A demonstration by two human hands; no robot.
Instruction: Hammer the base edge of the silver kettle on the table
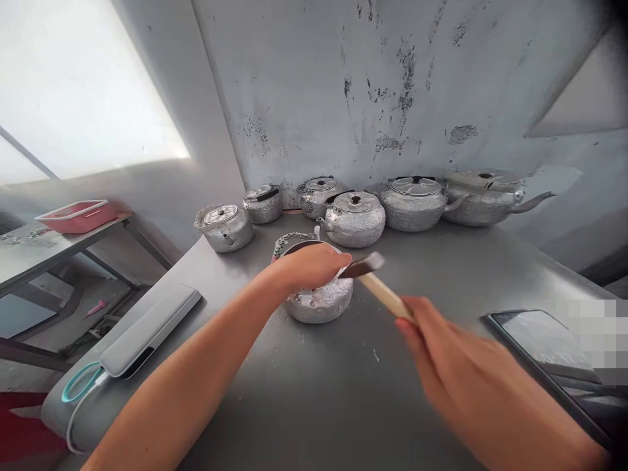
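Observation:
A dented silver metal kettle (326, 304) stands on the grey table, with its lid off and a wrapped handle folded to the far left. Across its top opening lies my left hand (314, 263), closed at the rim on the right side. Most of its fingers are hidden, so their exact grip is unclear. In my right hand (441, 353) is a hammer (385, 296), held by its pale wooden handle. The dark hammer head is slightly blurred and sits by the kettle's right rim, beside my left fingertips. Whether it touches the kettle I cannot tell.
Several lidded silver kettles (356, 222) line the back of the table (304, 392) along a stained wall. A grey power bank (152, 330) with a cable lies at left, a dark phone (544, 353) at right. A pink basket (81, 219) sits on a side bench.

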